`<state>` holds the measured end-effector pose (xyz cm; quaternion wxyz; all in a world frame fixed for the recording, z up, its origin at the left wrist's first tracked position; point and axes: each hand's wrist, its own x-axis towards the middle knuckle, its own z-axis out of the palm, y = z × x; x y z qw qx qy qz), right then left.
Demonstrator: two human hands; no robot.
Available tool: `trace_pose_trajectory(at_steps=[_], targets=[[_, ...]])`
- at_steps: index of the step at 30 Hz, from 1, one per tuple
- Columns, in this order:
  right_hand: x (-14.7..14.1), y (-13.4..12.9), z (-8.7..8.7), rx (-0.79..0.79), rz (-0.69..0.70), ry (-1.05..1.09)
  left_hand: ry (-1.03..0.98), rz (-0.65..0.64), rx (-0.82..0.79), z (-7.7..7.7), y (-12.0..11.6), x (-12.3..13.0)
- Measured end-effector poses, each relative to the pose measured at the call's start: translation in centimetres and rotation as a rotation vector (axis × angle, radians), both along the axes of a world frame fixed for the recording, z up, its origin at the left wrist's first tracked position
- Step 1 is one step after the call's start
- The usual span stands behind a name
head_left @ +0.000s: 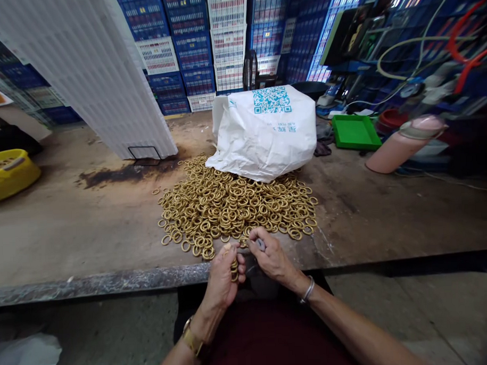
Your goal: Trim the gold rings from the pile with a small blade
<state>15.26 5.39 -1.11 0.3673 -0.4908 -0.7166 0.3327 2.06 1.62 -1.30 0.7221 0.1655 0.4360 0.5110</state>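
Note:
My left hand (223, 276) is closed around a short stack of brass-coloured rings (234, 270) at the table's front edge. Just to its right, my right hand (275, 260) is closed on a small grey object (260, 244), whose kind I cannot make out. The fingertips of both hands are close together, and whether a ring is pinched between them is too small to tell. Right in front of the hands spreads a big heap of loose brass-coloured rings (232, 207). A white sack (266, 134) with blue print lies on its side over the back of the heap.
On the wooden table (89, 236), a yellow basin (11, 174) sits left and a tall white ribbed panel (116, 102) stands behind. To the right are a green tray (355, 131), a pink bottle (402, 145) and cables. Stacked blue and white crates (193, 51) line the back.

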Motion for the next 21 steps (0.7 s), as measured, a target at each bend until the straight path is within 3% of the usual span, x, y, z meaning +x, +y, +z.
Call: trace_pose_trajectory(at_steps=[4,9,13,17,21], targets=[[0.11,-0.16,0.52,-0.016,0.036,0.032,0.0,0.027,0.004,0.17,0.01,0.02],[-0.01,-0.43,0.55,-0.099,0.087,0.093,0.024,-0.043,0.034,0.33,0.02,-0.03],[-0.3,-0.44,0.2,-0.241,0.1,0.161,0.187,-0.02,0.08,0.42,-0.08,0.04],[-0.55,-0.23,0.0,-0.284,0.091,0.164,0.405,-0.06,0.131,0.44,-0.25,0.17],[-0.56,-0.1,-0.09,-0.322,0.071,0.163,0.386,-0.146,0.145,0.52,-0.34,0.05]])
